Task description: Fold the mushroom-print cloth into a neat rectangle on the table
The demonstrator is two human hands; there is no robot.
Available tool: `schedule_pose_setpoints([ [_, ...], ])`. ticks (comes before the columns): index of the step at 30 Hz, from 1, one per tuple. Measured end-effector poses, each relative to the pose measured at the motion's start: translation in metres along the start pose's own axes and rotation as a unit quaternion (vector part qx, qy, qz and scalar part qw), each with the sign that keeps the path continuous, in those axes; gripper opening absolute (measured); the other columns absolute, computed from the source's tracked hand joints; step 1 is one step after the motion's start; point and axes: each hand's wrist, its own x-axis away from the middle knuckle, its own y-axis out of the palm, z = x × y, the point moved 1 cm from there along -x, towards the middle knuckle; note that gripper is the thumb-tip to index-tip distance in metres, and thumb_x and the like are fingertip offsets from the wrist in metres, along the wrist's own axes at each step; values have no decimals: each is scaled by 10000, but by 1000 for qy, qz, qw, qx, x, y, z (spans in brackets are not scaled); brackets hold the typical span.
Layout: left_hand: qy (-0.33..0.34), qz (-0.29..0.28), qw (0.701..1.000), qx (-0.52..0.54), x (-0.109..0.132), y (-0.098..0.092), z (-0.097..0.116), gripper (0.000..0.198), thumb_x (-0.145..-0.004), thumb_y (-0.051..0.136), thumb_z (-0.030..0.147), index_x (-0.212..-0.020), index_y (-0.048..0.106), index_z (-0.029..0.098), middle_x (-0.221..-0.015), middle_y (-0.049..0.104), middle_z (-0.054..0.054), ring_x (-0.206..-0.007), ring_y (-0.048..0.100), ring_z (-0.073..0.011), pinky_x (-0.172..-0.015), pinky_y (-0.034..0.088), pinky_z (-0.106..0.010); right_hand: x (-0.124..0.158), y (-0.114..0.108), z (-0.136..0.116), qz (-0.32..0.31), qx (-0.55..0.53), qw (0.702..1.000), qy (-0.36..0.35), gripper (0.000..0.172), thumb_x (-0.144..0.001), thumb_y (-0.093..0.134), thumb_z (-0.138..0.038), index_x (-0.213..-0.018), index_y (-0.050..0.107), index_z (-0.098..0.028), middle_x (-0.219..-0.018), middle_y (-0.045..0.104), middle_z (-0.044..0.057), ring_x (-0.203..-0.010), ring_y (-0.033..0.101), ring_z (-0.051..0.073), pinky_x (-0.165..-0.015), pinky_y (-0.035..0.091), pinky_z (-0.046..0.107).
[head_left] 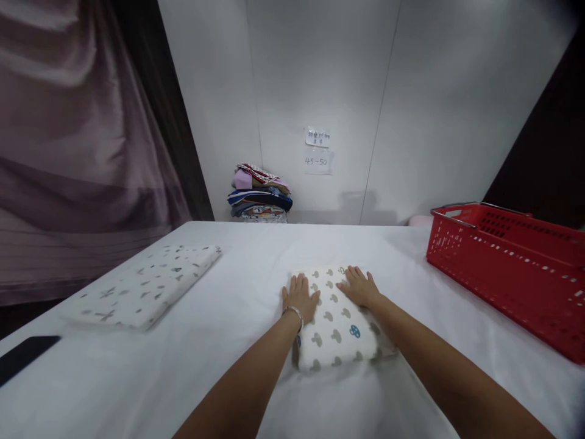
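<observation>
A folded white cloth with grey mushroom prints and one blue mushroom (336,335) lies on the white-covered table in front of me. My left hand (300,297) rests flat on its left edge, fingers spread, with a bracelet on the wrist. On the upper right part of the cloth lies my right hand (359,286), palm down and fingers apart. Neither hand grips anything. The cloth's lower right corner is partly beside my right forearm.
Another folded patterned cloth (146,283) lies at the table's left. A red basket (503,262) stands at the right. Stacked fabrics (260,195) sit beyond the back edge of the table (237,353). A dark flat object (25,356) is at the lower left.
</observation>
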Motion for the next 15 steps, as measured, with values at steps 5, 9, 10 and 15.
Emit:
schedule_pose_setpoints([
  [5,1,-4,1000,4,1,-2,0,683,-864,186,550,-1441,187,185,-1527,35,-19,-1398,-14,-230,-1101,88,-521,-5,-4,-25,51,9,996,-66,700,-891,235,-578,-1425,259,-125,-1506,176,98,-1387,68,231,-1100,29,452],
  [9,-3,-41,999,-2,-2,-15,7,703,-848,211,566,-1432,220,176,-1524,72,-40,-1396,22,-250,-1096,76,-538,-8,11,-27,33,1,997,-71,675,-893,247,-556,-1421,271,-136,-1502,193,98,-1382,97,246,-1095,63,466],
  [10,-8,-42,999,-4,-4,-20,10,706,-845,212,573,-1425,242,172,-1522,95,-51,-1395,37,-256,-1095,74,-541,-9,14,-26,34,3,997,-71,677,-894,239,-558,-1424,265,-137,-1504,186,99,-1384,90,247,-1095,63,469],
  [15,28,3,1000,-7,-23,-25,16,690,-859,196,556,-1422,255,162,-1522,91,-45,-1398,16,-224,-1119,13,-463,-9,18,-23,35,35,996,-68,687,-899,170,-575,-1432,249,-149,-1507,174,89,-1386,91,238,-1100,81,461],
])
